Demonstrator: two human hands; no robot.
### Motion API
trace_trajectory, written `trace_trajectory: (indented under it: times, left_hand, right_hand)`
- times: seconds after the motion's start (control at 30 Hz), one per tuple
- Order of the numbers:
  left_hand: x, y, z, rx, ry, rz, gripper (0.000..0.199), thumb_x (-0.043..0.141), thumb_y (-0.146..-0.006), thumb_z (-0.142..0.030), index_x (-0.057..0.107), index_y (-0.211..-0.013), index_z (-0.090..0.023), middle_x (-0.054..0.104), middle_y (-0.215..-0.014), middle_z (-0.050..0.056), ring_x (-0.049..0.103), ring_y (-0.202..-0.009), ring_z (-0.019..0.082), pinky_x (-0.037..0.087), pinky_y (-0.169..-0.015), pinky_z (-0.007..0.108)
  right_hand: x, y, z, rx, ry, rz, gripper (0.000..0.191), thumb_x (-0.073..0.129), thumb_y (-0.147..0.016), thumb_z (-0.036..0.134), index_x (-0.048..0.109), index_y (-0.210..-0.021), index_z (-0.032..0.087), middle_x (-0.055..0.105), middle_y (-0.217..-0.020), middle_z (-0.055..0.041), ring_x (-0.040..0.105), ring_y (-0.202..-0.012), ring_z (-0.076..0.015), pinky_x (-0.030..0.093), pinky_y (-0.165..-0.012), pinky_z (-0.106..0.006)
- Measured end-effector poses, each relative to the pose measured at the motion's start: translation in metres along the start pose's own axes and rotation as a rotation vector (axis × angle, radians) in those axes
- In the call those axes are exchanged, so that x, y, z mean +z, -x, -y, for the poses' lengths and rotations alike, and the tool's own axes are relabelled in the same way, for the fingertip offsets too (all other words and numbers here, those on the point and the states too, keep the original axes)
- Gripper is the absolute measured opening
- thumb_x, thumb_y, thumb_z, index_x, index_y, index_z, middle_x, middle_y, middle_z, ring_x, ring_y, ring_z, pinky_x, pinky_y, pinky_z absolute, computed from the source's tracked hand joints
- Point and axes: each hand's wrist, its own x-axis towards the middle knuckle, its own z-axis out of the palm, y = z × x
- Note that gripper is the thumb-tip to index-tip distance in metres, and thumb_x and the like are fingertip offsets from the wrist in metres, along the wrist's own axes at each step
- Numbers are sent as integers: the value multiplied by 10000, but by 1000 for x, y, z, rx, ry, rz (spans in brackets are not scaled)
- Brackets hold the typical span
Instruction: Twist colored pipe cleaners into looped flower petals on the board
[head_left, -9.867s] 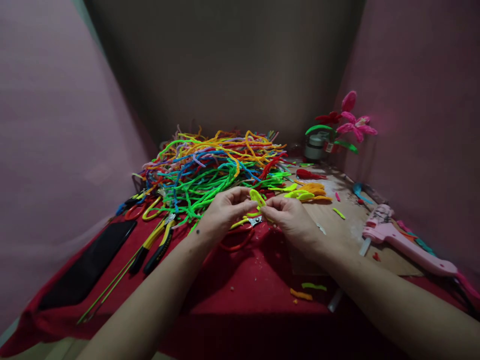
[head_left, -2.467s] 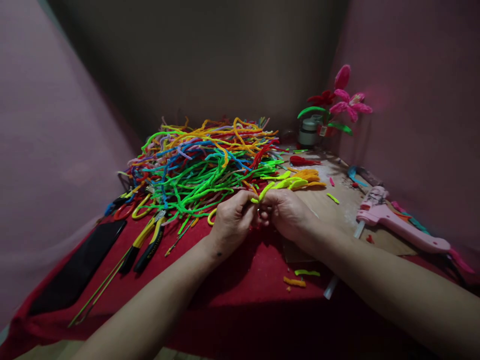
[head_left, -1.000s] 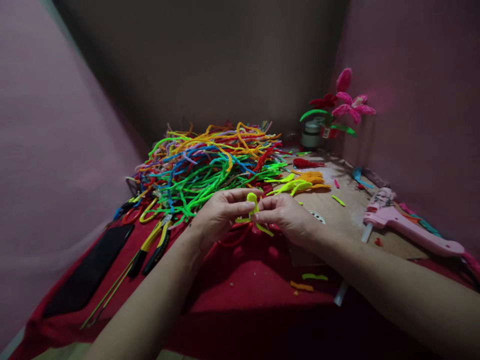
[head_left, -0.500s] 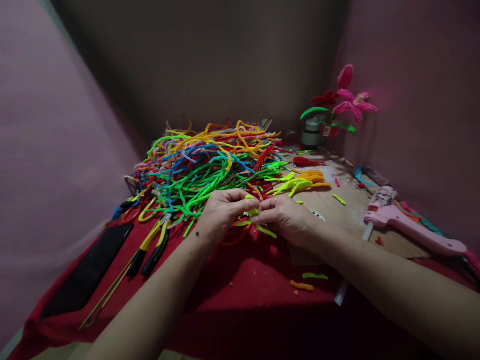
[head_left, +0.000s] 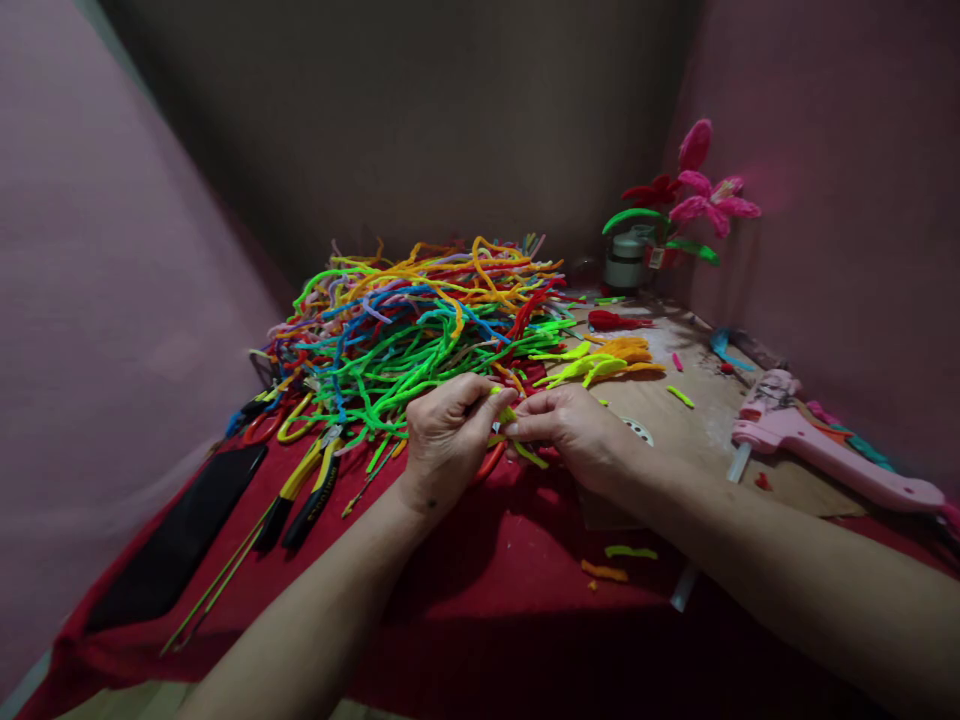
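Between my two hands is a yellow pipe cleaner (head_left: pixel 531 458), bent, with one end sticking out below the fingers. My left hand (head_left: pixel 454 435) is closed on it, thumb pressed to the fingers. From the other side my right hand (head_left: pixel 566 428) pinches it at the fingertips. The middle of the piece is partly hidden by my fingers. Behind my hands lies a big heap of coloured pipe cleaners (head_left: pixel 405 345). Bunches of yellow pipe cleaner petals (head_left: pixel 589 370) and orange ones (head_left: pixel 628 350) lie just beyond my right hand.
Pliers (head_left: pixel 315 485) and a black phone (head_left: pixel 176 540) lie on the red cloth (head_left: pixel 465 580) at left. A pink glue gun (head_left: pixel 832 455) rests on the board (head_left: pixel 686 430) at right. Pink pipe cleaner flowers (head_left: pixel 709 205) stand behind, beside a grey jar (head_left: pixel 626 262). Loose scraps (head_left: pixel 630 552) lie in front.
My left hand has turned, its back now more upright and its fingers curled tighter round the yellow piece. A thin stick on the cloth now shows left of my wrist. My right hand has barely moved.
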Motion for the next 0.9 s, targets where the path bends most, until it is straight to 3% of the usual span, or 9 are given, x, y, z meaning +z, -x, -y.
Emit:
trace_trajectory:
  times: [0.17,0.33,0.47,0.57,0.63,0.73,0.9]
  left_hand:
    - [-1,-6,-3,-231,143,120,234,622,-694,-298,587,-506,-162,479,-447,-32,392,-437,76,326,-434,190]
    - [-1,-9,1,-164,128,24,183,652,-664,-294,627,-540,-161,529,-501,-23,428,-486,73,325,-453,178]
    - [-7,-14,10,-437,428,228,240,621,-698,-376,673,-794,-162,470,-468,-48,363,-392,43,277,-390,165]
    - [-9,-15,12,-539,535,410,245,684,-641,-317,667,-813,-145,561,-569,-19,475,-456,64,379,-459,183]
    - [-8,-14,12,-528,562,452,182,713,-599,-255,663,-721,-129,611,-658,8,539,-551,93,429,-548,209]
    - [-3,-11,9,-485,535,416,129,714,-587,-227,645,-635,-129,594,-625,-5,523,-567,94,422,-571,214]
    - [6,-5,7,-246,230,182,93,684,-620,-219,642,-575,-150,577,-610,-16,490,-581,92,383,-543,193]
  right_hand:
    - [-2,0,2,-10,59,20,132,588,-597,158,560,-469,145,493,-425,14,350,-401,-70,229,-435,-252]
    - [-3,-1,1,-24,69,16,143,596,-604,161,574,-464,144,504,-427,4,366,-404,-76,248,-444,-256]
    - [-3,-2,-1,-35,76,-18,149,615,-612,186,579,-474,144,513,-433,1,384,-404,-81,258,-448,-256]
    - [-4,-3,-2,-44,75,-32,153,606,-618,201,572,-479,146,498,-423,12,375,-402,-80,254,-444,-252]
    - [-5,-4,-2,-52,86,-51,159,608,-613,216,560,-477,148,478,-414,24,349,-397,-73,236,-439,-249]
    - [-6,-6,-4,-79,129,-63,174,601,-613,223,544,-466,150,439,-404,36,308,-393,-64,202,-436,-249]
    - [-5,-8,-7,-60,113,-69,177,560,-604,175,503,-438,161,412,-385,38,289,-375,-59,187,-427,-251]
